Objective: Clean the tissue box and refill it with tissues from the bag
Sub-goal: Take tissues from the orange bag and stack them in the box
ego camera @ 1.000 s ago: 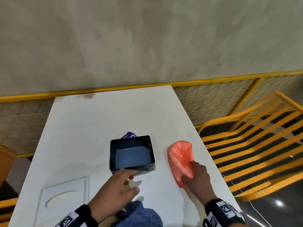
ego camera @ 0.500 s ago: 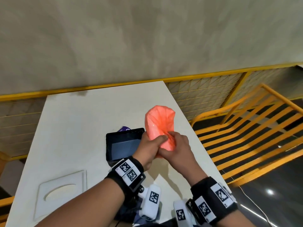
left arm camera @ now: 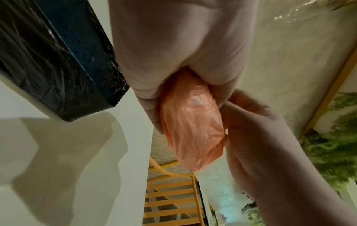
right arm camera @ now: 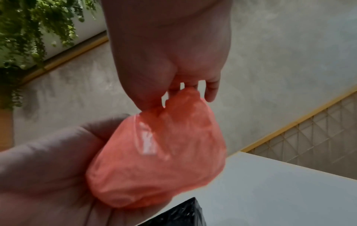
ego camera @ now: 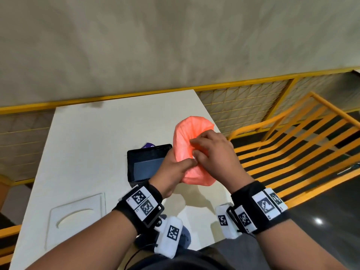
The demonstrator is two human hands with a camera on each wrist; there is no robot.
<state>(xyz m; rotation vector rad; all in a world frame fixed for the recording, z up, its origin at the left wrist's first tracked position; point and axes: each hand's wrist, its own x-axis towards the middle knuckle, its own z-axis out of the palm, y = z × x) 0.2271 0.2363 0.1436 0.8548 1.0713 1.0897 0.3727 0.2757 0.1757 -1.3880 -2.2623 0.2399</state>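
Note:
An orange plastic bag [ego camera: 191, 133] is held up above the white table [ego camera: 93, 145], to the right of the open black tissue box [ego camera: 145, 165]. My left hand [ego camera: 175, 168] grips the bag [left arm camera: 193, 130] from below with its fingers wrapped round it. My right hand [ego camera: 210, 152] pinches the bag's top [right arm camera: 181, 97] between thumb and fingers. The bag's contents are hidden. The black box [left arm camera: 58, 61] stands empty just left of my left hand. Its white lid [ego camera: 78, 217], with an oval slot, lies flat at the front left.
A blue cloth [ego camera: 185, 234] lies at the table's near edge under my wrists. A purple item [ego camera: 149, 145] peeks out behind the box. Yellow railings [ego camera: 292, 145] run along the table's right side, and a grey wall [ego camera: 175, 45] stands behind.
A second ago the bag lay on the table under my right hand. Both hands then lifted it over the table. My right hand has now moved to the bag's top.

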